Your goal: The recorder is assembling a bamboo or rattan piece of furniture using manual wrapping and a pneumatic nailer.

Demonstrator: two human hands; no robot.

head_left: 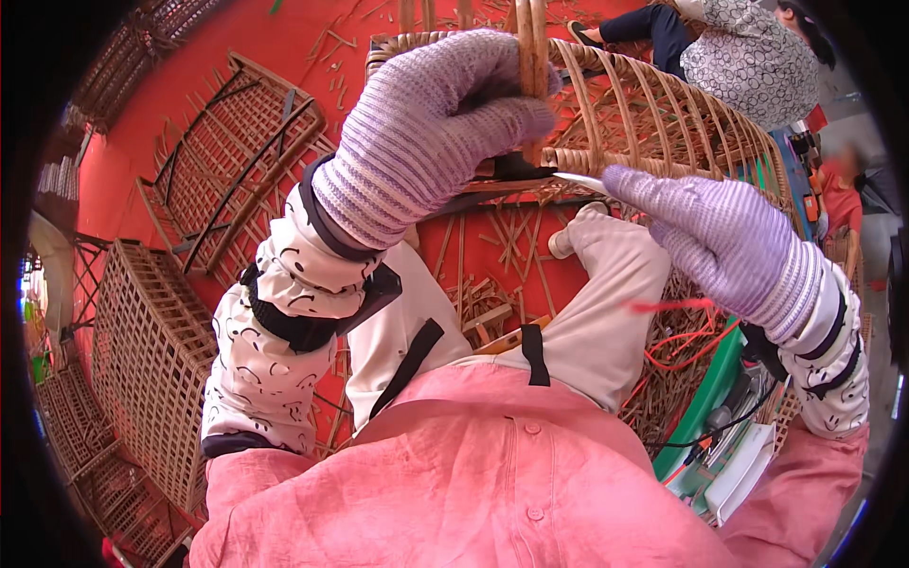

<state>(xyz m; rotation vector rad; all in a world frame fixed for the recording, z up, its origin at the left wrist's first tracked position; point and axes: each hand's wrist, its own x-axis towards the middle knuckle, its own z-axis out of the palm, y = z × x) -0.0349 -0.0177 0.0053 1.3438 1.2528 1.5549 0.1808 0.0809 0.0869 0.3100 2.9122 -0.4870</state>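
Observation:
My left hand, in a striped lilac knit glove, is closed round upright cane strips at the rim of a woven cane basket. Its fingertips are partly hidden behind the strips. My right hand, gloved alike, is closed on a slim, pale pointed tool. The tool's tip points left, close to the basket's near edge and below my left fingers. Its handle is hidden in the glove, so I cannot tell its exact kind. A dark piece shows by the tip.
Cut cane pieces litter the red floor between my legs. Woven cane frames and a tall lattice basket stand at left. At right lie red cords and a green tray with tools. Another person sits far right.

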